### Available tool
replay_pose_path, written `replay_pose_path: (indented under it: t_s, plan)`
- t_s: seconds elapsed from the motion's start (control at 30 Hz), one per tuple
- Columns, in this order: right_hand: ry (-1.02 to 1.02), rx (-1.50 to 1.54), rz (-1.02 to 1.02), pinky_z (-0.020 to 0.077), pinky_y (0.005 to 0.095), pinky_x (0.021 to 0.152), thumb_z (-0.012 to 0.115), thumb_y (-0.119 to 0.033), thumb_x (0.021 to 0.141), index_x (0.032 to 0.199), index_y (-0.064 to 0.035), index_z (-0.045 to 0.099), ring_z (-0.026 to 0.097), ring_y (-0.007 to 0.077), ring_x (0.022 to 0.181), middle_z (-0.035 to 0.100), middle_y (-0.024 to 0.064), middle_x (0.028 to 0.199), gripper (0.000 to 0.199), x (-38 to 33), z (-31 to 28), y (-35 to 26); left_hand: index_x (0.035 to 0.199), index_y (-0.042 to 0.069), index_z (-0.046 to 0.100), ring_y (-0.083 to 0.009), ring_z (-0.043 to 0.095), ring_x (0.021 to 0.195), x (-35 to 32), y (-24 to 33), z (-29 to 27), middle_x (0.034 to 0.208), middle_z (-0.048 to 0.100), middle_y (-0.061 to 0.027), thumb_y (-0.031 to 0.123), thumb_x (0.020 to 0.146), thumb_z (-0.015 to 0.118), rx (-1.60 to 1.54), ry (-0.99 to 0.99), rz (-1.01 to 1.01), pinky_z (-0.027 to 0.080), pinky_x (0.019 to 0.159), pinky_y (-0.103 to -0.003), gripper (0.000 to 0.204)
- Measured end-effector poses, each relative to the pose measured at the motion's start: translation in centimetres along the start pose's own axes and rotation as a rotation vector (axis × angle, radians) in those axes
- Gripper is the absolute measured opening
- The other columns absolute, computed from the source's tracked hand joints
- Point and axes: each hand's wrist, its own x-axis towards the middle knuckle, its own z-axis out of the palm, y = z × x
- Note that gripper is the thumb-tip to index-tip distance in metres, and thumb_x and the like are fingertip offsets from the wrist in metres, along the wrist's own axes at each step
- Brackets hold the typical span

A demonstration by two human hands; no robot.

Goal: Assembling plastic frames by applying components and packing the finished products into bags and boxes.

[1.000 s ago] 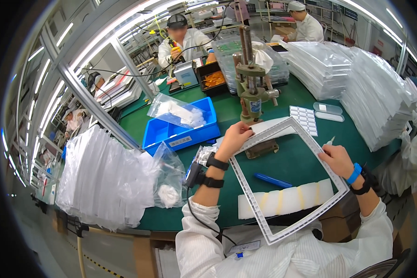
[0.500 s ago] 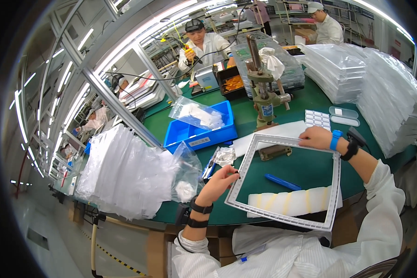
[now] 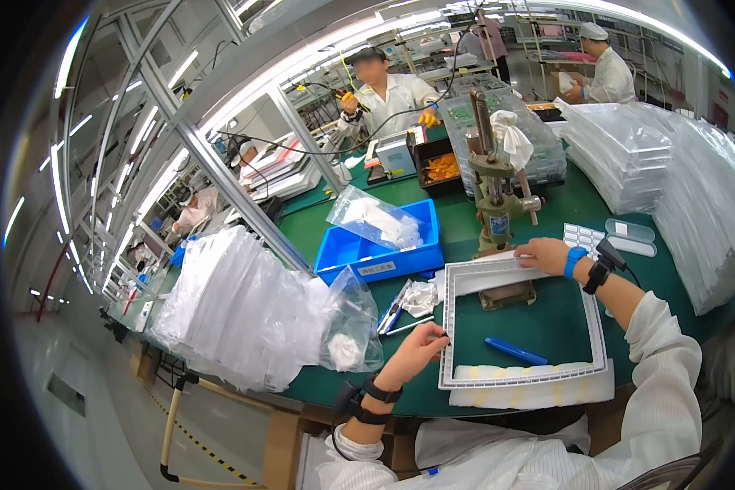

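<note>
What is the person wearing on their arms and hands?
Both arms have long white sleeves. The left hand is bare, with two black bands around its wrist. The right hand is bare too, with a bright blue band and a black strap carrying a small black device.

Both hands apart, fingers seemingly curled.

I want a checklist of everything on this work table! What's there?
Surface: green table, crowded.
Job's things: white rectangular frame lying flat; white strip along its near edge.
Clutter: blue pen inside the frame, blue bin with bagged parts, small hand press, stacks of clear bags.
Hands: left hand grips the frame's left side; right hand on its far edge.
Cables: black cable overhead.
Surroundings: two other workers behind, metal racks.
</note>
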Motion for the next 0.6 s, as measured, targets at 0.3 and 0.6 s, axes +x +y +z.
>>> replay_pose_path:
  t_s: [0.3, 0.6]
  plan:
    - [0.072, -0.020, 0.004, 0.0531, 0.0456, 0.080, 0.060, -0.036, 0.095, 0.116, -0.0233, 0.070, 0.065, 0.0333, 0.092, 0.065, 0.0098, 0.095, 0.027, -0.1, 0.5, -0.1, 0.106, 0.008, 0.056, -0.0065, 0.060, 0.092, 0.0, -0.2, 0.3, 0.100, 0.061, 0.0021, 0.015, 0.098, 0.062, 0.029, 0.026, -0.010, 0.052, 0.079, -0.026, 0.012]
    - [0.117, 0.018, -0.024, 0.0526, 0.0467, 0.079, 0.060, -0.037, 0.094, 0.117, -0.0231, 0.071, 0.064, 0.0325, 0.096, 0.064, 0.0102, 0.094, 0.029, 0.0, 1.3, -0.5, 0.107, 0.006, 0.057, -0.0075, 0.060, 0.095, -0.5, 0.6, 0.1, 0.102, 0.062, 0.0009, 0.014, 0.097, 0.063, -0.018, 0.005, -0.075, 0.051, 0.082, -0.025, 0.014]
